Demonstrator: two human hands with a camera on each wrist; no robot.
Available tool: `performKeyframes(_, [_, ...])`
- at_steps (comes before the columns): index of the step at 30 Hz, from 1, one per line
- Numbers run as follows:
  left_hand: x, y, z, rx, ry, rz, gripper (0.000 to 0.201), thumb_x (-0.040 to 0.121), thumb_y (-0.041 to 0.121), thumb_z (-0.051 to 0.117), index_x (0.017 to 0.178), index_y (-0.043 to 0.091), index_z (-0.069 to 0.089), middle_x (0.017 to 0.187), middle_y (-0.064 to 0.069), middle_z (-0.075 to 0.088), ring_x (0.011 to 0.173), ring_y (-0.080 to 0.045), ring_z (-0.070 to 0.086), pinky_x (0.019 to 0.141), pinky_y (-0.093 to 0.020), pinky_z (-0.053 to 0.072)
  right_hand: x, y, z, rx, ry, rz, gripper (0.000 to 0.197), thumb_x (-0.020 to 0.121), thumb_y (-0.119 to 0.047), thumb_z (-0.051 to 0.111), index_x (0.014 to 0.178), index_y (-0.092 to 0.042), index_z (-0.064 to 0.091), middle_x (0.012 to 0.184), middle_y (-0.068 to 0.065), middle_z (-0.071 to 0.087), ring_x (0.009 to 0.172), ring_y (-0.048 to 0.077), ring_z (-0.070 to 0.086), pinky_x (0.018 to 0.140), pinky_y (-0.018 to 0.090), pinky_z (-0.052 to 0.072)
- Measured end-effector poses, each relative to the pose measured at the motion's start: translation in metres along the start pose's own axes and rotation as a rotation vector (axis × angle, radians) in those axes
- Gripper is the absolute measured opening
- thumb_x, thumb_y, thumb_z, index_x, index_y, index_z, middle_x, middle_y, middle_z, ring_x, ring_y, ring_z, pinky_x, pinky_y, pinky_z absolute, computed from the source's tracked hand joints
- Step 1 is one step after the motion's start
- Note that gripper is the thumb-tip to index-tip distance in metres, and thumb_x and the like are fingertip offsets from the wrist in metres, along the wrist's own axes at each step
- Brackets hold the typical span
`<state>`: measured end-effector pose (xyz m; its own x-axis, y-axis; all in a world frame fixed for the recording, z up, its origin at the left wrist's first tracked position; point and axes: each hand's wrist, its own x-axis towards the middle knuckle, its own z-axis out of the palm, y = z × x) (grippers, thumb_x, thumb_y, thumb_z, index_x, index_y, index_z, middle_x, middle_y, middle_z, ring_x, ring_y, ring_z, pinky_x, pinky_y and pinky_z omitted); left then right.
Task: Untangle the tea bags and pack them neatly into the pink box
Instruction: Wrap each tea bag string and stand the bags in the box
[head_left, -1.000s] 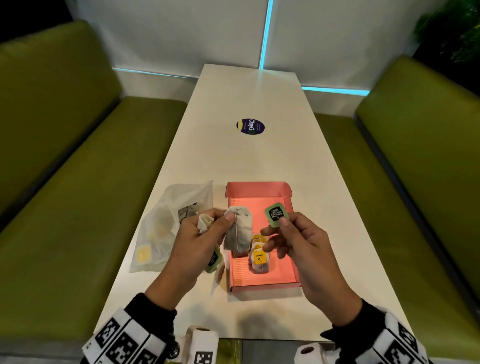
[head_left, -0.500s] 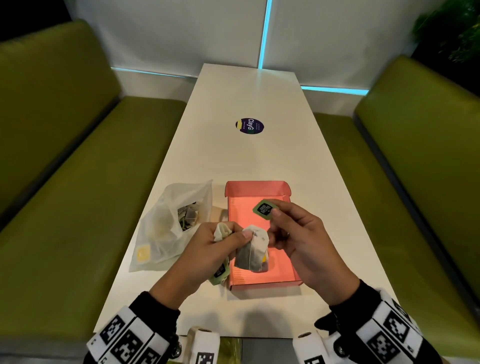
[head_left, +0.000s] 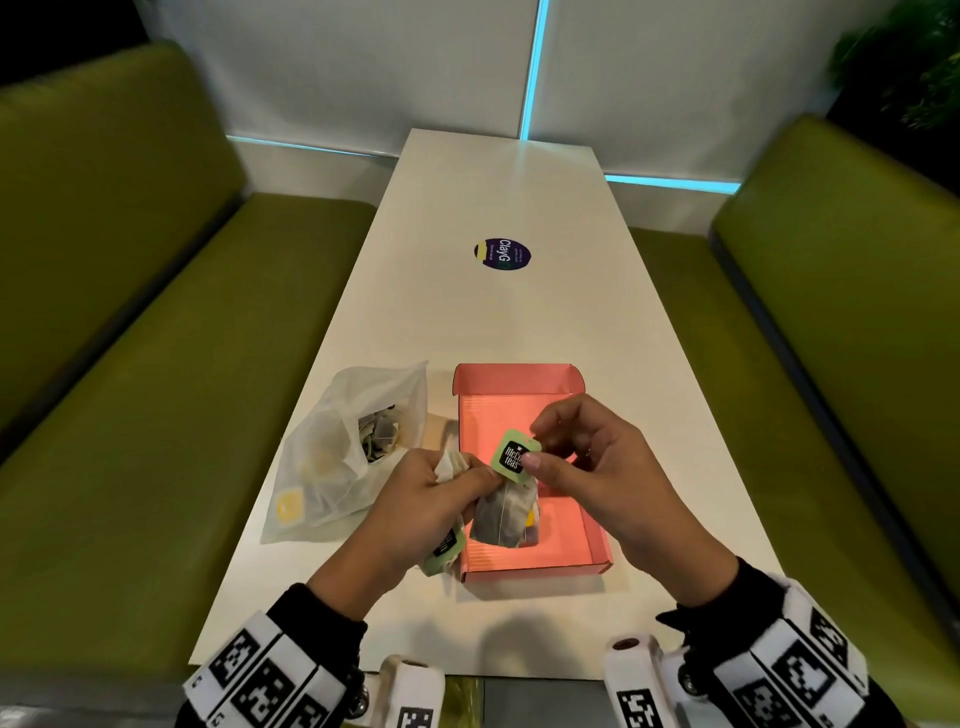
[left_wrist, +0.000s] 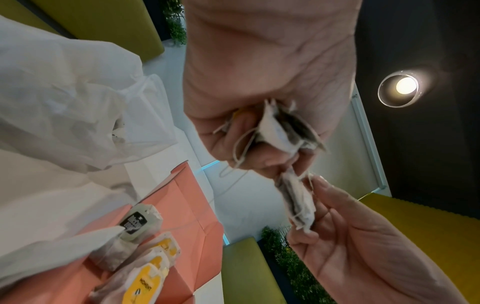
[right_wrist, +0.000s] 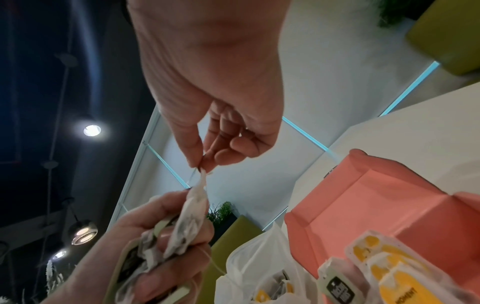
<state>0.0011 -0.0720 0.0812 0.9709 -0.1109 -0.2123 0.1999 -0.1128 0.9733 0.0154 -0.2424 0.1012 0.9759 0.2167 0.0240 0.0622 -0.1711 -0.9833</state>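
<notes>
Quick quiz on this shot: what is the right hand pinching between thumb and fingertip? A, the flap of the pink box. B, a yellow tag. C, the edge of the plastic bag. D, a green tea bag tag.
D: in the head view the right hand pinches the green tag just above the tea bag that the left hand holds over the pink box.

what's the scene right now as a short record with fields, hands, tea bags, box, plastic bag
left hand: grips a bunch of tea bags, one tea bag hanging from its fingertips above the box
right hand: pinches the green tag
pink box: open on the white table, yellow-tagged tea bags and one green-tagged tea bag lying inside
plastic bag: left of the box, more tea bags inside
</notes>
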Motion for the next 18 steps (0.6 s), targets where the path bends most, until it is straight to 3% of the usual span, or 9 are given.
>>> performKeyframes(3, [0.001,-0.002,0.000,0.022,0.034,-0.024,0.036,0.089,0.012,0.057,0.054,0.012,0.052,0.042,0.008,0.043,0.042,-0.005,0.040,0.048,-0.014,0.035,-0.001,0.000,0.002,0.000,0.043,-0.009,0.021,0.078,-0.004,0.071,0.069,-0.021,0.063,0.070,-0.007,0.064,0.067,0.008,0.054,0.065,0.038,0.044])
performKeyframes(7, [0.000,0.000,-0.003,-0.011,0.020,-0.037,0.036,0.091,0.011,0.055,0.055,0.010,0.052,0.043,0.005,0.042,0.040,-0.006,0.038,0.045,-0.016,0.035,0.001,0.002,0.004,-0.032,0.046,0.045,0.016,0.081,-0.010,0.069,0.071,-0.020,0.062,0.092,-0.003,0.062,0.074,0.009,0.056,0.068,0.035,0.046])
performKeyframes(11, [-0.001,0.000,-0.006,-0.042,-0.009,-0.039,0.039,0.091,0.014,0.055,0.053,0.011,0.051,0.043,0.000,0.042,0.037,-0.010,0.037,0.042,-0.020,0.033,0.005,0.000,0.003,0.024,-0.011,0.147,0.014,0.087,-0.010,0.061,0.075,-0.018,0.059,0.094,-0.009,0.064,0.068,0.004,0.054,0.060,0.020,0.042])
performKeyframes(18, [-0.002,0.001,-0.009,-0.038,-0.044,-0.042,0.040,0.092,0.016,0.054,0.052,0.010,0.051,0.042,-0.001,0.040,0.036,-0.012,0.034,0.041,-0.021,0.031,0.011,-0.006,-0.006,-0.057,-0.178,0.227,0.016,0.088,-0.010,0.059,0.075,-0.018,0.057,0.094,-0.004,0.061,0.065,0.004,0.056,0.060,0.022,0.041])
